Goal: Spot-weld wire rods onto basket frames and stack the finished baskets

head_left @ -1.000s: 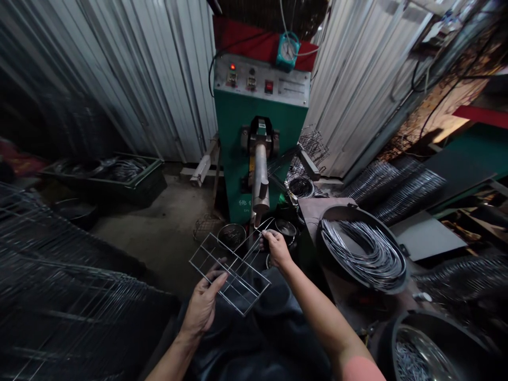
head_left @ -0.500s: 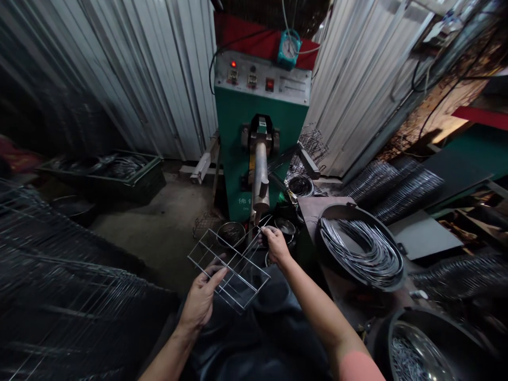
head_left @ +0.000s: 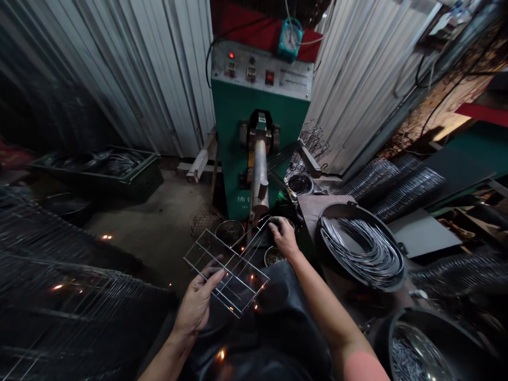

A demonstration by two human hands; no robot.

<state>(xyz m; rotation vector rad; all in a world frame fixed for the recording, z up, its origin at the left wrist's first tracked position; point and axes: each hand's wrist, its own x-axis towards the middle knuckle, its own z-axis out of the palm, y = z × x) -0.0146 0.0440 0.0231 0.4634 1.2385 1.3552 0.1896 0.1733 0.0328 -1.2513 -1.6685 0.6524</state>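
A wire rack (head_left: 232,275) with a grid of thin metal rods slants in front of the welding machine (head_left: 260,182). My left hand (head_left: 200,296) is closed on the rack's left side, thumb on top and fingers beneath. Thin wires run from the rack up to the machine's lower electrode (head_left: 260,207). My right hand (head_left: 283,235) is just right of those wires, its fingers curled close to their upper ends. Whether a wire is between these fingertips is hidden. Orange sparks (head_left: 252,277) scatter around the rack.
A pan of coiled wire (head_left: 325,254) stands on the right, with a bowl of short metal pieces (head_left: 413,360) nearer me. Stacked wire grids (head_left: 79,307) fill the left. Small bowls (head_left: 230,231) sit under the machine. A green bin (head_left: 146,177) lies farther left.
Sparks have appeared around the rack and the floor. My right hand has shifted slightly up and right, away from its pinch at the wires. My left hand still holds the rack almost in place.
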